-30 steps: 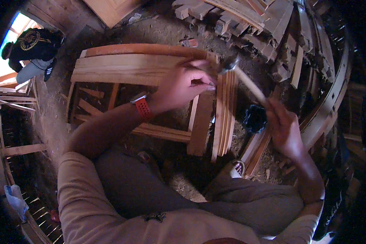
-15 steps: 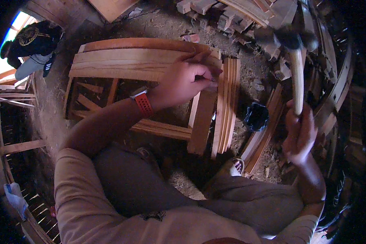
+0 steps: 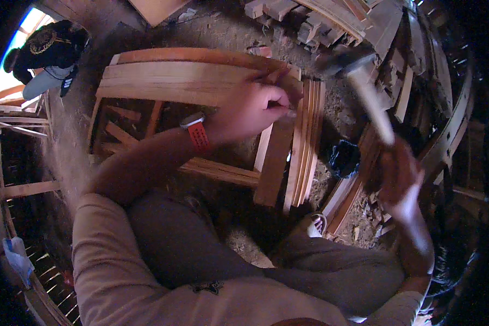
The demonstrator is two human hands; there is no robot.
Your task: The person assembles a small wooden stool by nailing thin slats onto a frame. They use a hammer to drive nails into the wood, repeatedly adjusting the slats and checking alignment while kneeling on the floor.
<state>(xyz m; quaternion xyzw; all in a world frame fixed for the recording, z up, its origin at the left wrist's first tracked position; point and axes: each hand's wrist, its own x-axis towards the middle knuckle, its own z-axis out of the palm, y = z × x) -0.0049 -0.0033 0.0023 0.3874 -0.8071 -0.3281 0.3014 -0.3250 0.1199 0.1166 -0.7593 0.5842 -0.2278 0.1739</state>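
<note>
My right hand (image 3: 397, 176) is wrapped round the pale wooden handle of a hammer (image 3: 372, 104). The hammer's dark head is smeared by motion and tilts left, towards the wooden frame. My left hand (image 3: 255, 106) rests at the right end of the light plank (image 3: 163, 81) that tops this frame. Thumb and forefinger are pinched together there; whatever lies between them is too small to make out. Below that hand, a short upright board (image 3: 273, 168) forms the frame's right side. Several thin strips (image 3: 308, 141) stand side by side against it.
A dark bundled thing (image 3: 344, 158) lies right of the strips, beside long boards (image 3: 345, 204) on the floor. Stacked timber offcuts (image 3: 309, 24) fill the far right. Another person (image 3: 46, 54) bends over at the far left. Slatted wooden pieces (image 3: 27, 190) stand at the left.
The hammer has tipped from nearly upright over to the left, its head nearer my left hand. My left hand keeps its pinch at the frame's corner.
</note>
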